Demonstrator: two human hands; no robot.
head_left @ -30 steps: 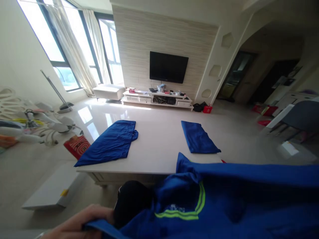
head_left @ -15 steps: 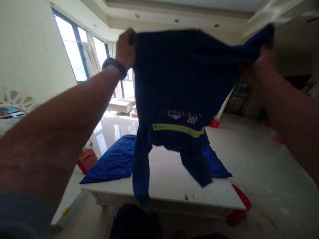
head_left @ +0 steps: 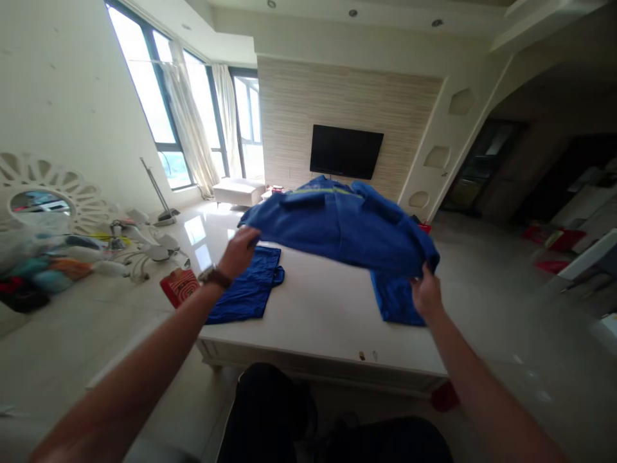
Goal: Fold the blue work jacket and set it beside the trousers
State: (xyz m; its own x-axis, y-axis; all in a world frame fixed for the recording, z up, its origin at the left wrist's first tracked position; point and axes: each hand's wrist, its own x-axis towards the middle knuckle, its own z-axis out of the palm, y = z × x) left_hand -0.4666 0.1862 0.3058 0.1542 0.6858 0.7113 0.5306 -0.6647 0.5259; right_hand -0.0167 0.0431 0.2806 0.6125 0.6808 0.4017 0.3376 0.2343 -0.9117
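A blue work jacket (head_left: 332,222) with a yellow reflective stripe is stretched in the air over the white table (head_left: 313,308). My left hand (head_left: 240,249), with a dark watch on its wrist, grips the jacket's near edge at the left. At the right end of the same edge, my right hand (head_left: 427,292) is closed on the cloth. Under it, one blue garment (head_left: 250,289) lies on the table's left side. Another blue garment (head_left: 398,299) lies at the right, partly hidden by the jacket and my right hand.
Two small objects (head_left: 367,355) lie near the table's front edge. A red bag (head_left: 179,286) stands left of the table, and a red item (head_left: 444,396) sits below its right corner. Further back are a wall television (head_left: 346,152) and a bench (head_left: 238,191).
Both hands have come down from high up, holding the jacket's edge. The jacket hung down before; now it billows out away from me above the table.
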